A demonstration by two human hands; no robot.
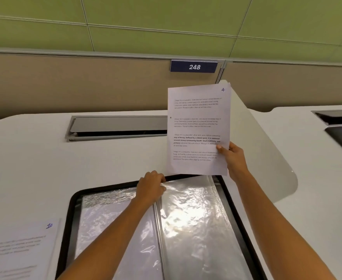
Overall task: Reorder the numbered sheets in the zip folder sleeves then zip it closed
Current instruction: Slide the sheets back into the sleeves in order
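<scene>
Right hand point(233, 156) pinching sheet 4 point(198, 128) by its lower right edge, holding it upright just above zip folder point(73, 203) far rim. Left hand point(151, 187) gripping sleeve point(190, 209) mouth at folder's top centre. Risk: limp sheet buckling, snagging on clingy plastic, creasing. Sheet 10 point(20, 245) lying left of folder.

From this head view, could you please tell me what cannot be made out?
Head view:
- Folder: near end cut off by bottom edge; zip indistinct.
- Sheet 10: text blurred, cut by left edge.
- Sheet 4: print too small.
- Left hand: fingertips hidden, curled over sleeve.
</scene>
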